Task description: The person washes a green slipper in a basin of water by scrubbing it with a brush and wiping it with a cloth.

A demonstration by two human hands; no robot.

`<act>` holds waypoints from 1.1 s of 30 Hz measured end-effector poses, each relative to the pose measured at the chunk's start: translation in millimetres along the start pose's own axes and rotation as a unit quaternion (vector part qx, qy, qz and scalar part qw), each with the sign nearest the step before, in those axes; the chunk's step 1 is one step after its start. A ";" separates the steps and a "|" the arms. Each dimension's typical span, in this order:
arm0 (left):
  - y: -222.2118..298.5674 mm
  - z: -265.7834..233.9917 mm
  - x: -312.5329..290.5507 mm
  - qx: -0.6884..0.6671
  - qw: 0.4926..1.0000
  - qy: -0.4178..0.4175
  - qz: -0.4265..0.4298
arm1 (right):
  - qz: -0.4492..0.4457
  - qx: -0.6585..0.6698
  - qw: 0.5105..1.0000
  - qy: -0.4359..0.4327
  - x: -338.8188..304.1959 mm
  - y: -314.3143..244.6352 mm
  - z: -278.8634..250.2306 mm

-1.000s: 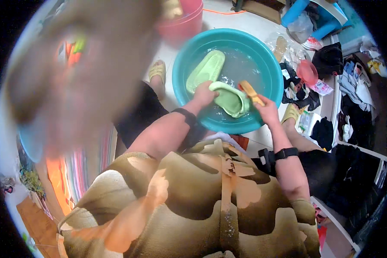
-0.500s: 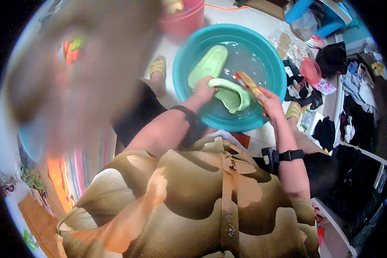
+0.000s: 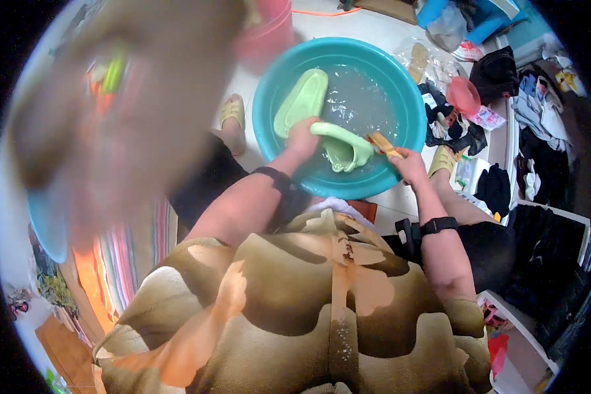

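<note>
A green slipper (image 3: 343, 148) is gripped at one end by my left hand (image 3: 303, 138), held tilted over the water in a teal basin (image 3: 262, 111). My right hand (image 3: 410, 167) closes around the handle of a wooden brush (image 3: 383, 144). The brush head meets the slipper's right side, and its bristles are mostly hidden. A second green slipper (image 3: 302, 102) leans along the basin's left inner wall, partly in the cloudy water, just beyond my left hand.
Behind the basin to the left stands a pink bucket (image 3: 264, 39). Clothes, plastic bags and a pink bowl (image 3: 463, 96) clutter the floor at right. My feet in yellow sandals (image 3: 232, 111) flank the basin. A large blurred brown shape (image 3: 131, 98) covers the upper left.
The brush has moved lower along the held slipper's right side, its head now turned so the red part no longer shows. The whole view has shifted slightly.
</note>
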State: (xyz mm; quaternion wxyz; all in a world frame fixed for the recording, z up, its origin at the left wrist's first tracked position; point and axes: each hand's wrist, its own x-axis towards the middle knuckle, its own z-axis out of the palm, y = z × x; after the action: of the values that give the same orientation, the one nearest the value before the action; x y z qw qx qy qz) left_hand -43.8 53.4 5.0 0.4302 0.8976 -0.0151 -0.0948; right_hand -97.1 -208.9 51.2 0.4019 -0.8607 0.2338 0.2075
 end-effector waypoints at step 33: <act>-47.3 0.0 1.9 -0.075 0.963 0.080 -0.247 | -0.033 0.225 0.972 -0.056 -19.1 -45.2 28.8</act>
State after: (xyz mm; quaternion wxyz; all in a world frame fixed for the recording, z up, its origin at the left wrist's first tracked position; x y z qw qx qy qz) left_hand -44.5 83.0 -32.0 0.4590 0.8433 0.2492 -0.1265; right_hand -91.6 -156.0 71.5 0.6044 -0.7424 0.2228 0.1839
